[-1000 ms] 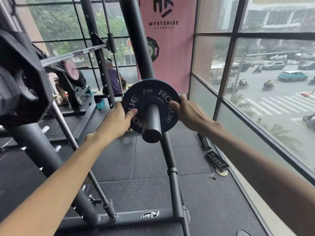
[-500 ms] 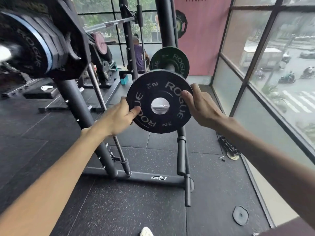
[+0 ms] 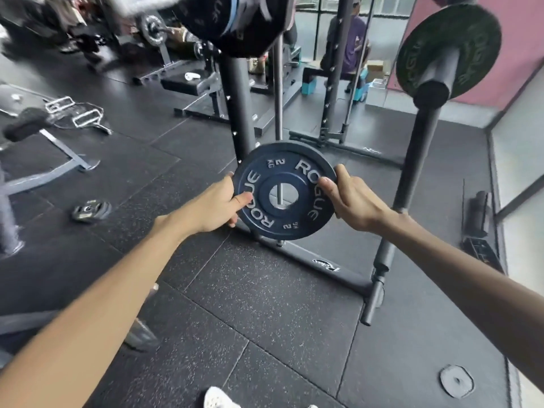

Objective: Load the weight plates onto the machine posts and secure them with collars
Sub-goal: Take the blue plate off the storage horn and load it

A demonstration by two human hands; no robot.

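Observation:
I hold a small dark blue 2 kg ROGUE plate (image 3: 284, 191) in mid-air at the centre of the view, face towards me, floor showing through its hole. My left hand (image 3: 219, 206) grips its left rim and my right hand (image 3: 353, 201) grips its right rim. At the upper right a black storage post (image 3: 431, 94) sticks out towards me with a green ROGUE plate (image 3: 474, 51) on it. A blurred stack of plates (image 3: 235, 22) hangs on a bar at the top centre.
The black rack frame (image 3: 309, 257) crosses the rubber floor behind the plate. A small plate (image 3: 91, 211) lies on the floor at the left, a flat disc (image 3: 457, 381) at the lower right. A person in purple (image 3: 353, 42) sits at the back. Windows line the right.
The blue plate has come off the post and moved down and left with both hands. My view has swung left and down, so the post now sits at the upper right.

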